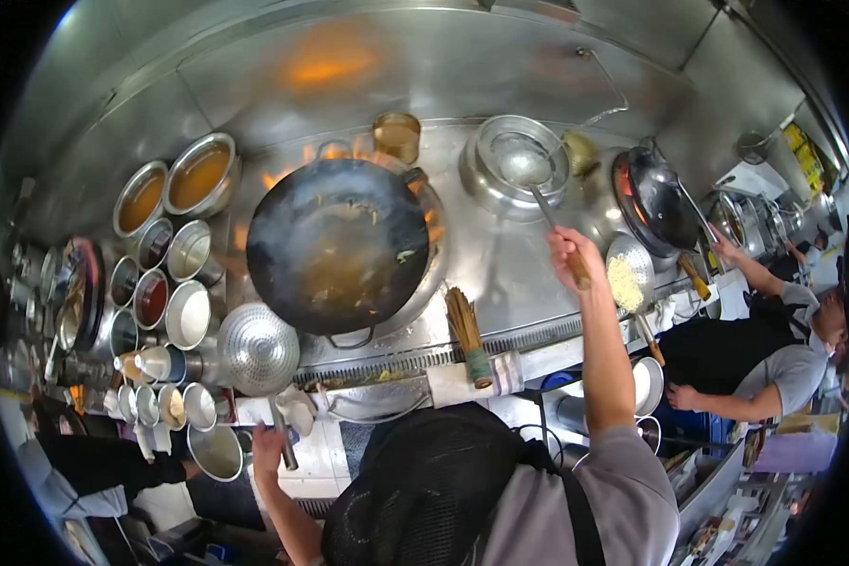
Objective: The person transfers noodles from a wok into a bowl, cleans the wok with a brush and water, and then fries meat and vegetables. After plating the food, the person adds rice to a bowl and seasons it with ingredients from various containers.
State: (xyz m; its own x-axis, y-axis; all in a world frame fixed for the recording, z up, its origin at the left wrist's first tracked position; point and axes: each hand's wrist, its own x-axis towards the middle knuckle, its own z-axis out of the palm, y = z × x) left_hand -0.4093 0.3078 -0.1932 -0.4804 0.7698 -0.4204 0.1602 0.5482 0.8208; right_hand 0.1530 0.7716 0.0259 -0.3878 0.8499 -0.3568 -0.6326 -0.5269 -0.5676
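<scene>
My right hand [577, 258] is closed round the wooden end of a long-handled ladle [549, 209]. The ladle's bowl is at the mouth of a round metal pot [486, 179] at the back of the range. Low on the left is my left hand [268, 451], right beside the handle of a perforated strainer [258, 349]; its fingers are too small and partly hidden to make out. Between and beyond my hands, a large black wok [340, 250] smokes over orange flames, with brownish liquid and a few bits of food in it.
A bamboo brush [466, 338] lies at the range's front edge. Bowls of brown liquid [200, 175] and several seasoning pots [190, 315] crowd the left. A strainer with pale yellow food [624, 283] sits on the right. Co-workers stand at right [726, 354] and left [85, 472].
</scene>
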